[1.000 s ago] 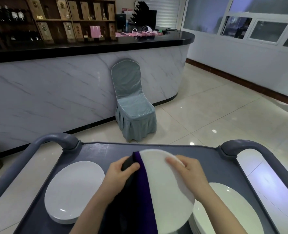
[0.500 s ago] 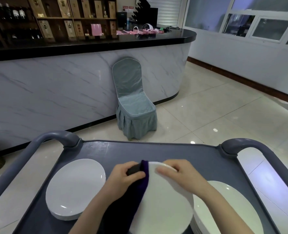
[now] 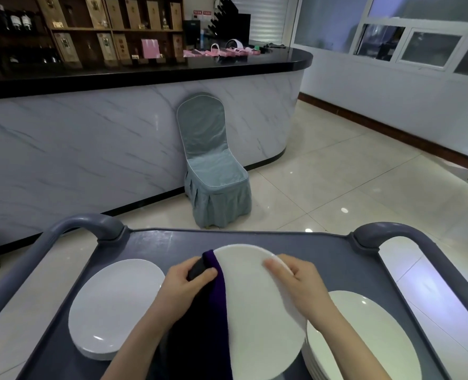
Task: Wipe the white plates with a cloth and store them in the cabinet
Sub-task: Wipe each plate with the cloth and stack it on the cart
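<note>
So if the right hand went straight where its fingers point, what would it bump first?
Probably the purple cloth draped over the held plate, gripped by the left hand. The right hand points leftward across it, though depth is unclear.

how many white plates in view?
3 faces visible: left plate lying on the cart; held plate at center between left hand, with cloth, and right hand; top plate of the right stack. More hidden beneath it.
</note>
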A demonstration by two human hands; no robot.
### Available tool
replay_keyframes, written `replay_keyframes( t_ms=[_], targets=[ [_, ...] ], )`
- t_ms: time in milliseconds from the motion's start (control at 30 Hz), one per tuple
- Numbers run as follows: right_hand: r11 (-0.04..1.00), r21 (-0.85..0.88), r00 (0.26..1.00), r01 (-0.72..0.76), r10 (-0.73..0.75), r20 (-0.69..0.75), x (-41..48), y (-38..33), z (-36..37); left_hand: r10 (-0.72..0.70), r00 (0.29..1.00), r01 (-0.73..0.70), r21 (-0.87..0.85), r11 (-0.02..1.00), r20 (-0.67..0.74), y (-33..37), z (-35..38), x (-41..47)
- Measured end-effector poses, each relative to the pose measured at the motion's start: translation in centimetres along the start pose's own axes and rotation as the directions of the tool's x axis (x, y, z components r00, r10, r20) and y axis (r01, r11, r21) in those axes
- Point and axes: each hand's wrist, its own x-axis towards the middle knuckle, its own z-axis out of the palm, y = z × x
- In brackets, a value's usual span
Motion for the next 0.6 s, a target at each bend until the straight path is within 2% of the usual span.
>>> replay_keyframes(
  t_ms=[100,167,200,267,333,400,467,533,600],
  targets=[
    [0.98,-0.16,0.977,0.119,-0.087,0.192,0.2,-0.8,1.1,0.023,0.978,-0.045,0.1,0.994,0.206,0.4,0.2,0.1],
    [0.976,-0.165,0.978,0.144,-0.115,0.174,0.4,-1.1,0.8,0.029,0.984,-0.045,0.087,0.995,0.178,0.3,0.0,0.0],
    [0.983,-0.131,0.987,0.131,-0.116,0.111,0.5,-1.2,0.4,0.029,0.993,-0.032,0.026,0.999,0.113,0.1,0.0,-0.2],
    [0.998,0.014,0.988,0.057,-0.055,-0.146,0.5,-1.1,0.4,-0.066,0.993,0.045,-0.209,0.977,-0.098,-0.4,0.6,-0.7],
    [0.944,0.326,0.897,-0.043,0.18,-0.404,0.1,-0.8,1.9,-0.229,0.938,0.1,-0.431,0.897,-0.259,-0.7,2.1,-1.1],
    [0.835,0.539,0.813,-0.112,0.389,-0.433,-0.4,-0.6,3.6,-0.322,0.886,0.118,-0.509,0.853,-0.334,-0.7,3.2,-1.1],
    [0.828,0.529,0.838,-0.184,0.414,-0.357,-0.7,-0.1,3.8,-0.33,0.876,0.13,-0.487,0.864,-0.353,-0.6,3.0,-1.1],
    [0.888,0.431,0.909,-0.162,0.304,-0.284,-0.5,-0.1,2.3,-0.272,0.9,0.116,-0.414,0.903,-0.341,-0.3,1.8,-1.1],
    [0.952,0.29,0.968,-0.099,0.16,-0.193,0.4,-0.2,0.1,-0.15,0.944,0.072,-0.261,0.963,-0.293,0.0,0.6,-1.0]
  ],
)
